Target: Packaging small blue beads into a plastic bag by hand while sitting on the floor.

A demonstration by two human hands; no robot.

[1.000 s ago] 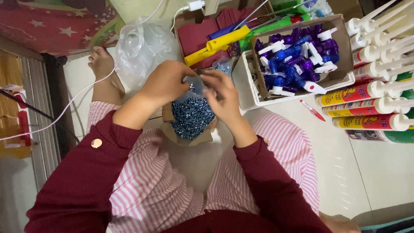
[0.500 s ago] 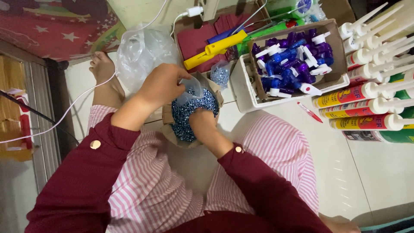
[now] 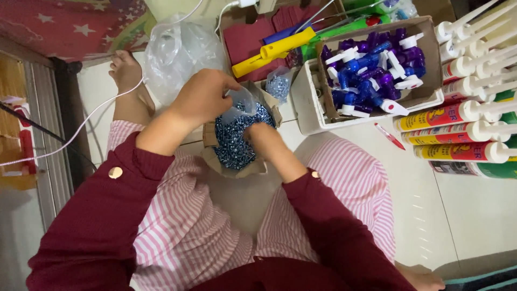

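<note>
Seated on a pale tiled floor [image 3: 474,215] in pink striped trousers, a person works over an open cardboard box [image 3: 237,161] heaped with small blue-grey screws [image 3: 231,143], which rests between the knees. The left hand [image 3: 202,97] is closed in a pinch on the rim of a small clear plastic bag [image 3: 240,105], holding its mouth up just above the heap. The right hand [image 3: 259,133] is plunged fingers-first into the screws; its fingers are buried, so whether they are spread or closed on a scoop cannot be told. The screws are likely hard, sharp-tipped and slippery in bulk, light singly but heavy as a mass, best gathered in a cupped palm rather than pinched. The bag looks thin, limp and easily pierced, so it probably wants holding at the rim, with support beneath once it fills. The box walls appear soft and splayed, and would likely sag if lifted by one flap. Just beyond the box lies another small filled bag of screws [image 3: 278,85], beside a crumpled clear plastic sack [image 3: 175,51]. To the right, a white tray [image 3: 307,108] carries a cardboard box of blue and purple plastic pieces [image 3: 371,70]. A row of sealant tubes [image 3: 463,132] lies at the far right.
</note>
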